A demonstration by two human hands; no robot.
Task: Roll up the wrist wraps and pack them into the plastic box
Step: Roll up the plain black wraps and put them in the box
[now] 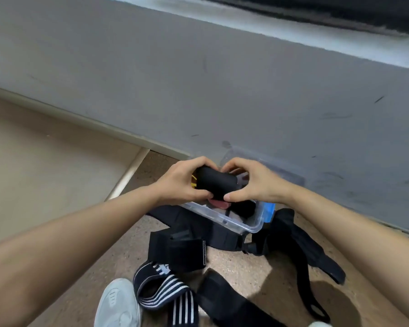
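A rolled black wrist wrap (215,182) with a yellow mark at its left end is held above the clear plastic box (234,224). My left hand (183,182) grips its left end and my right hand (253,181) grips its right end, fingers curled over the top and thumbs underneath. Inside the box lie a dark roll (244,208) and something red (220,204), partly hidden by my hands. Unrolled black wraps (182,249) lie on the floor in front of the box. A black wrap with white stripes (165,289) lies nearer to me.
The box stands on a brown speckled floor against a grey wall (222,90). Its blue-clipped lid (268,210) sits at the right end. A long black strap (309,253) trails to the right. My grey shoe (118,305) is at the bottom. A beige surface (45,156) lies left.
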